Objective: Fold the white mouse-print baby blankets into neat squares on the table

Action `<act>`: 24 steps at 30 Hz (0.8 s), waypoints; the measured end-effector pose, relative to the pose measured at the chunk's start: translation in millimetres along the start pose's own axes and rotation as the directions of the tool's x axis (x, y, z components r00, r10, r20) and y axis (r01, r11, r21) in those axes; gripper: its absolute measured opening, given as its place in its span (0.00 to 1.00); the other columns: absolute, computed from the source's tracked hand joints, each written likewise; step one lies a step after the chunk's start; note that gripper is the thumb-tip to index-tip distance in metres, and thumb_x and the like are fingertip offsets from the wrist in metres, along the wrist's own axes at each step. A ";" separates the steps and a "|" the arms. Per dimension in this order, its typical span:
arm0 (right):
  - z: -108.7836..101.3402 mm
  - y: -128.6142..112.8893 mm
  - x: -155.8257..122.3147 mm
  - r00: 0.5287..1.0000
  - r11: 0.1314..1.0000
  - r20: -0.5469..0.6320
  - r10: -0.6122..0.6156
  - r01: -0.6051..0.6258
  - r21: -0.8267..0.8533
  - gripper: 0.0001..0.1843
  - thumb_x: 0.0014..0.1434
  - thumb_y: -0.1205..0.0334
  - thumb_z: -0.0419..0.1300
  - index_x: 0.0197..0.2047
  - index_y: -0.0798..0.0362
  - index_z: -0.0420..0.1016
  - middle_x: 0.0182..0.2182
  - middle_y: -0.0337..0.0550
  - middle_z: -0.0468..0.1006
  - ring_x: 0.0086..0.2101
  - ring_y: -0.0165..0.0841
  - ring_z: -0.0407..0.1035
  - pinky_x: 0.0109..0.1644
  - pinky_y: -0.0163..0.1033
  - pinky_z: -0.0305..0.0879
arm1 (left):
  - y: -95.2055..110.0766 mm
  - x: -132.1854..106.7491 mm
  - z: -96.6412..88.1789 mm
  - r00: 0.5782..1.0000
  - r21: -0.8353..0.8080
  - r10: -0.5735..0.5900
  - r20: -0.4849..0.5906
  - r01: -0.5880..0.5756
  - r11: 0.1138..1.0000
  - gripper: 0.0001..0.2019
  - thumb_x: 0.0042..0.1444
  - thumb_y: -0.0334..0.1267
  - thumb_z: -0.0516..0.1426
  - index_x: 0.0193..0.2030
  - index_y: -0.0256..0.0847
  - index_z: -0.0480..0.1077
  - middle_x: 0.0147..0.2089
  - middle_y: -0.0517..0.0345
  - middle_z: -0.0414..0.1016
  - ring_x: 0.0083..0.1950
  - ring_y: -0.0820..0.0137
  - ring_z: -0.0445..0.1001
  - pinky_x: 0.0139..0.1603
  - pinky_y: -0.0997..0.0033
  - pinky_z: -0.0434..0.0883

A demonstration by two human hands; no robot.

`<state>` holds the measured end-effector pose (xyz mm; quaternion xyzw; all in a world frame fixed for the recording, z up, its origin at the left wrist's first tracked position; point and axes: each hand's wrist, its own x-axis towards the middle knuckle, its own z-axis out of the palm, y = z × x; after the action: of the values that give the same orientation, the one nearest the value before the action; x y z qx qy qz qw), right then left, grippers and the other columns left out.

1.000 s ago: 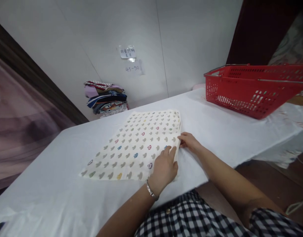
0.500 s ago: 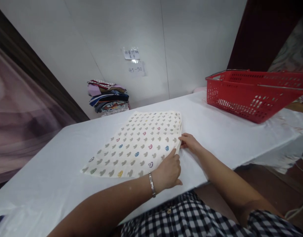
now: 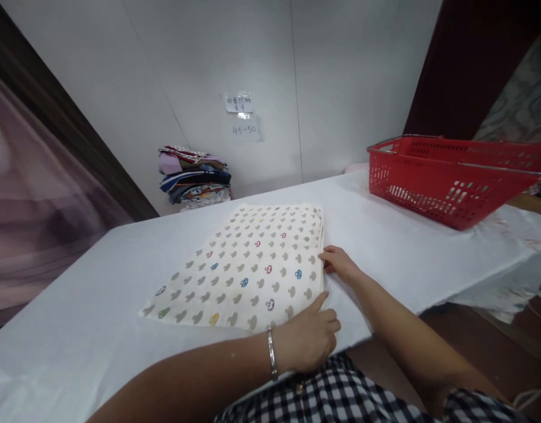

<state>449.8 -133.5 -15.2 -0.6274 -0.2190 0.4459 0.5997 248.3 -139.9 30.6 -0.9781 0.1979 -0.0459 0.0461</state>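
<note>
A folded cream cloth (image 3: 248, 267) printed with small grey and coloured mushrooms lies flat on the white-covered table. Its layered right edge faces my right hand (image 3: 341, 265), whose thumb and fingers pinch that edge about midway along. My left hand (image 3: 308, 333), with a silver bangle at the wrist, rests at the cloth's near right corner. The left index finger is stretched out along the edge, the other fingers are loosely bent, and nothing shows in its grasp. My left forearm lies in front of the near edge of the cloth.
A red plastic basket (image 3: 433, 191) with metal handles stands at the right of the table (image 3: 98, 294). Behind the table's far edge is a stack of folded fabrics (image 3: 195, 176). Paper signs (image 3: 244, 117) are taped to the wall, and a pinkish curtain (image 3: 41, 205) hangs at the left.
My left hand has slid toward me along the cloth's right edge to its near corner. The right hand stays at the edge. The view has tilted slightly.
</note>
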 end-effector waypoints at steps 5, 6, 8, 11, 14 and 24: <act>0.8 0.1 1.9 1.000 0.999 0.015 0.023 -0.022 -0.024 0.05 0.45 0.68 0.56 0.29 0.55 0.64 0.19 0.37 0.70 0.19 0.27 0.65 0.21 0.32 0.64 | 1.2 -1.9 -6.0 1.000 -0.050 0.003 -0.015 -0.004 0.999 0.10 0.56 0.38 0.53 0.27 0.38 0.68 0.38 0.54 0.70 0.42 0.67 0.65 0.47 0.62 0.61; 0.9 0.6 2.2 1.000 0.999 0.011 0.019 -0.019 -0.029 0.05 0.45 0.68 0.56 0.29 0.55 0.64 0.18 0.37 0.70 0.19 0.27 0.64 0.21 0.32 0.64 | -0.4 -2.2 -9.2 0.999 -0.056 0.015 -0.033 -0.017 0.998 0.10 0.56 0.41 0.53 0.29 0.38 0.69 0.41 0.53 0.70 0.45 0.66 0.65 0.46 0.63 0.61; 1.5 1.7 2.5 1.000 0.999 0.000 0.008 -0.008 -0.038 0.05 0.45 0.68 0.56 0.29 0.54 0.63 0.17 0.35 0.68 0.18 0.27 0.63 0.20 0.31 0.63 | -7.5 -2.8 -13.8 0.996 -0.084 -0.014 -0.084 0.006 0.996 0.13 0.56 0.47 0.53 0.36 0.38 0.69 0.47 0.51 0.70 0.50 0.63 0.65 0.48 0.64 0.61; 3.3 3.1 2.5 1.000 0.999 -0.011 -0.010 0.010 -0.049 0.05 0.44 0.68 0.55 0.28 0.53 0.62 0.16 0.34 0.67 0.17 0.26 0.62 0.19 0.31 0.61 | -30.8 -2.9 -12.0 0.942 -0.220 -0.294 -0.160 0.256 0.941 0.13 0.57 0.46 0.51 0.42 0.40 0.68 0.50 0.51 0.70 0.51 0.63 0.66 0.48 0.65 0.63; 5.9 4.5 3.2 0.999 0.998 -0.018 -0.029 0.028 -0.056 0.06 0.43 0.68 0.55 0.27 0.53 0.61 0.15 0.33 0.66 0.17 0.27 0.63 0.19 0.31 0.61 | -66.6 0.6 -1.5 0.723 -0.436 -0.680 -0.121 0.577 0.691 0.11 0.58 0.40 0.49 0.43 0.42 0.69 0.46 0.56 0.73 0.44 0.68 0.71 0.44 0.69 0.65; 10.7 8.0 2.9 0.984 0.981 -0.035 -0.174 0.170 -0.096 0.10 0.43 0.61 0.59 0.31 0.53 0.64 0.20 0.32 0.67 0.17 0.27 0.62 0.19 0.33 0.60 | -148.9 59.2 32.9 0.330 -0.688 -0.886 0.326 0.726 0.017 0.18 0.51 0.53 0.53 0.33 0.38 0.70 0.28 0.54 0.75 0.26 0.69 0.73 0.29 0.73 0.69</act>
<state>440.4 -126.7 -22.5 -0.6428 -0.2799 0.3681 0.6107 363.2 -24.1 18.4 -0.8180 -0.3950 -0.0745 -0.4114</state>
